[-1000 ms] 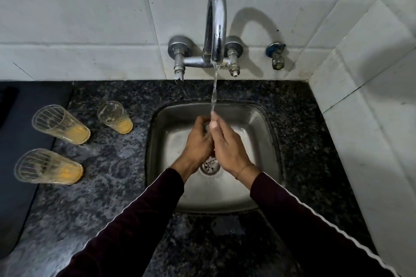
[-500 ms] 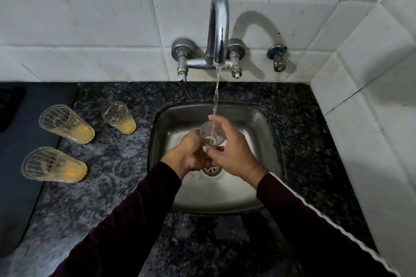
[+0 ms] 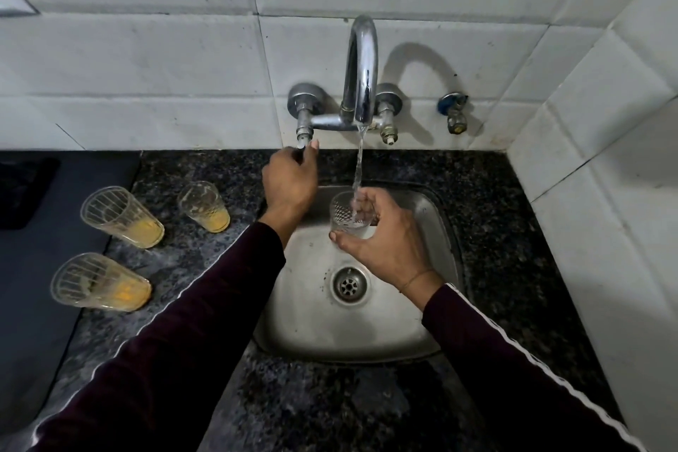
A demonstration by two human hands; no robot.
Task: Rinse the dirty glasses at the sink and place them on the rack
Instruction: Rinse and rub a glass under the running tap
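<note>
Rinsing glass 1 of 4 under the tap.

My right hand (image 3: 385, 246) grips the glass (image 3: 348, 213) upright over the sink (image 3: 433, 323), water (image 3: 358, 165) filling it; my left hand (image 3: 290, 183) closes on the tap handle (image 3: 302, 138). Next, I judge: shut off, tip out. 3 glasses (image 3: 123, 216) with orange dregs wait on the bench (image 3: 183, 268); no rack shows.

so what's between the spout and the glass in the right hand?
Head view: only the running water stream, falling from the spout into the glass held by the right hand.
</note>
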